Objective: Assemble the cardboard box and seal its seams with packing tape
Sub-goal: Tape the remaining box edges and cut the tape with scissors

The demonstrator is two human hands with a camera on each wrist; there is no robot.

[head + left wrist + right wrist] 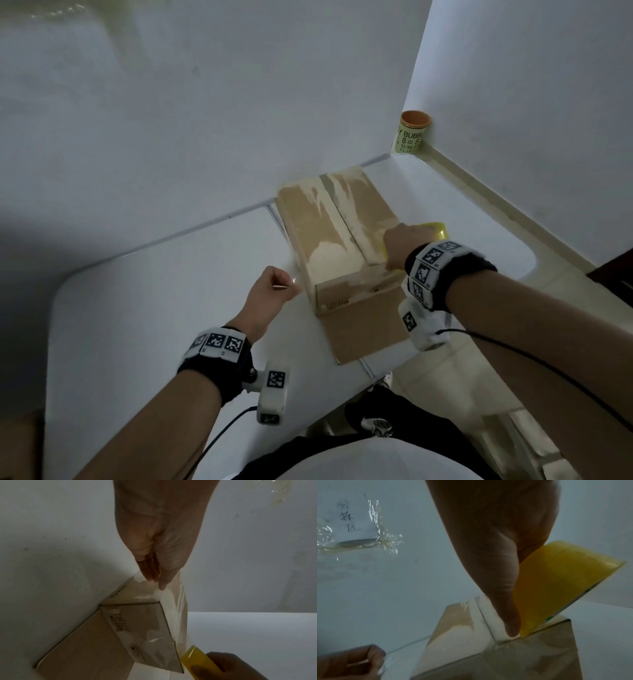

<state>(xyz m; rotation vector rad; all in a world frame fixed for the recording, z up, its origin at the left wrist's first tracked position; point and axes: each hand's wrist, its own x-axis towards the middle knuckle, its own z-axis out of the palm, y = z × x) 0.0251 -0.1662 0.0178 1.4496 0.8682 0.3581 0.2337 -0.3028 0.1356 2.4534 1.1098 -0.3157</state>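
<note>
Dim, bluish light throughout; wrist views soft, blurred, edges warped.

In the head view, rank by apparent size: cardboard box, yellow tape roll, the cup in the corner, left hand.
1. Cardboard box, clearly largest.
2. Left hand, nearer the camera, so inflated.
3. Cup and yellow tape roll: unsure, since the right hand hides most of the roll.

Corner cup (412, 133) (orange rim), white table (144, 308)
</note>
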